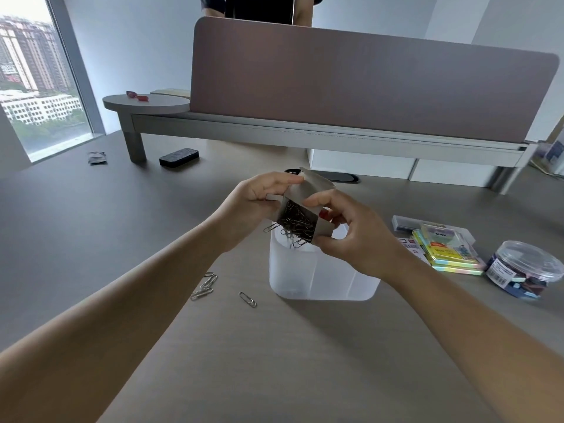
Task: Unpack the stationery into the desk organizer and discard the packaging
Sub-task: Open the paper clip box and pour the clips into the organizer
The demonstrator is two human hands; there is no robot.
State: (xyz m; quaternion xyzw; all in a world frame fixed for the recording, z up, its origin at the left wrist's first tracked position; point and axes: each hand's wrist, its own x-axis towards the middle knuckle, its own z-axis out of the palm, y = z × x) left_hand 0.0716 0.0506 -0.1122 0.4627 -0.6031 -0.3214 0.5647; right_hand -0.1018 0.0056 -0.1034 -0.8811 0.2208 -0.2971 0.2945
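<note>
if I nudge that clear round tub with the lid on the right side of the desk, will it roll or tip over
The clear round tub probably won't roll: it stands upright on its flat base. It looks wider than tall, so tipping seems unlikely. The smooth plastic may slide on the desk, and the coloured pieces filling its lower part likely give it some weight.

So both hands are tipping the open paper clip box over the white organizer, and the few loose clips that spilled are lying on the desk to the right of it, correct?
Not quite. The head view shows the loose clips on the desk to the left of the white organizer, not the right. The rest holds: the left hand and right hand tip the open paper clip box over it.
</note>
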